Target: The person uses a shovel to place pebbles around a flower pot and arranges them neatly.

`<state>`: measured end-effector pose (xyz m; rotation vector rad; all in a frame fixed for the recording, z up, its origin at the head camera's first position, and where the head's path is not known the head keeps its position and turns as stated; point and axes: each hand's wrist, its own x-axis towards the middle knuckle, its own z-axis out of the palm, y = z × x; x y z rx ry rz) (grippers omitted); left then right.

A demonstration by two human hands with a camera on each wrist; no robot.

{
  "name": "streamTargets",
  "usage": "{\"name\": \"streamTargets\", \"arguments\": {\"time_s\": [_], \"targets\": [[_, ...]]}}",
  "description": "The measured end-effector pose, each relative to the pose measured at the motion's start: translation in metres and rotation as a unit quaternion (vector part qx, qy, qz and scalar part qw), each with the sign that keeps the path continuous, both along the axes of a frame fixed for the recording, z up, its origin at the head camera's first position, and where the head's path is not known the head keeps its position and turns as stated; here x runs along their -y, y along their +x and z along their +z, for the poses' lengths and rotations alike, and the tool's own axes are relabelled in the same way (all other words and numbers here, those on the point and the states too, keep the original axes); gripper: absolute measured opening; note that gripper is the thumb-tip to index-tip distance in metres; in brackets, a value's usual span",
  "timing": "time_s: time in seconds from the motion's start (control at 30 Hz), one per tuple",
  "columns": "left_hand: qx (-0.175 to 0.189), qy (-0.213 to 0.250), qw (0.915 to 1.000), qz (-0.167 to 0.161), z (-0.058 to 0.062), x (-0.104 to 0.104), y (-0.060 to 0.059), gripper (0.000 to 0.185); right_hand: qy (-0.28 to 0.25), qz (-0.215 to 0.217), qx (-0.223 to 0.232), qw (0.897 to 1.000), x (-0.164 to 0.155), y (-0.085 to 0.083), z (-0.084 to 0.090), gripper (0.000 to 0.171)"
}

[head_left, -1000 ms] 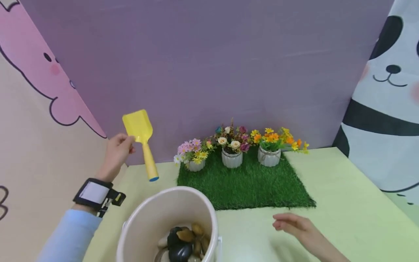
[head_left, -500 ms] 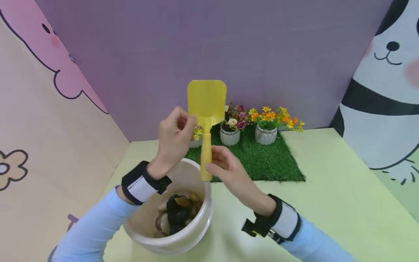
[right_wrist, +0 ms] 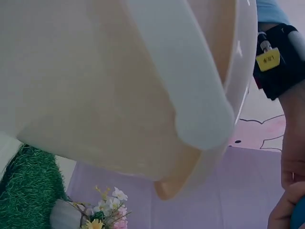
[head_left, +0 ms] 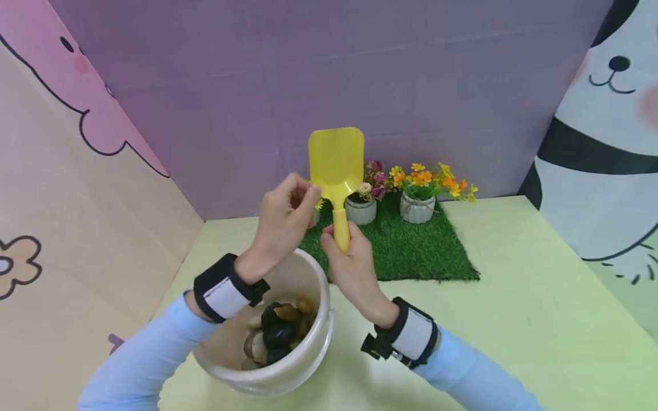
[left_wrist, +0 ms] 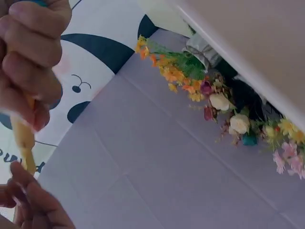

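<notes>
Both hands are meeting on the yellow scoop [head_left: 335,171], which is standing nearly upright in the air above the far rim of the cream bucket [head_left: 315,365], blade at the top and handle pointing straight down. The right hand [head_left: 348,268] is wrapping its fingers round the lower handle from underneath, so the scoop's long axis is running up out of that fist, and the blade is sitting well above the right fingertips. The left hand [head_left: 284,217] is coming in from the left at neck height, its thumb and forefinger pinching the narrow part just under the blade, with the other fingers curling loosely behind. So the left fingers are lying just above the right ones along the same shaft, nearly touching, and the handle's bottom end is hiding inside the right palm. The left wrist view is showing the handle [left_wrist: 23,143] passing between the two sets of fingers, blurred but plainly gripped on both sides. Directly below both hands, the bucket is holding dark and tan stones [head_left: 280,334]; these are lying beneath the wrists, towards the person. Beyond the fingertips, on a patch of green turf [head_left: 411,257], small white pots of flowers [head_left: 417,194] are standing against the purple wall, well apart from the scoop. Neither hand is touching the bucket or the stones.
</notes>
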<state>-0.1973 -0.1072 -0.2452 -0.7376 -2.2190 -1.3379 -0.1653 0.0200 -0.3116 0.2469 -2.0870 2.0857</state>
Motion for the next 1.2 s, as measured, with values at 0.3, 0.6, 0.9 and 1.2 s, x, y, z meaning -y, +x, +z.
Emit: {"name": "streamTargets", "arguments": {"time_s": [0.3, 0.6, 0.9, 1.2], "targets": [[0.137, -0.229, 0.9634, 0.018, -0.006, 0.106, -0.017, 0.034, 0.062, 0.066, 0.051, 0.995, -0.021, -0.008, -0.008, 0.020], [0.299, -0.303, 0.9027, -0.061, -0.059, 0.180, -0.036, 0.050, 0.140, 0.123, 0.016, 0.982, -0.053, -0.013, -0.021, 0.040], [0.455, -0.290, 0.8162, -0.207, -0.081, 0.188, -0.054, 0.058, 0.207, 0.155, 0.008, 0.966, -0.066, -0.011, -0.027, 0.032], [0.470, -0.240, 0.8109, -0.252, -0.083, 0.185, -0.055, 0.041, 0.301, 0.163, -0.038, 0.939, -0.076, -0.016, -0.023, 0.034]]}}
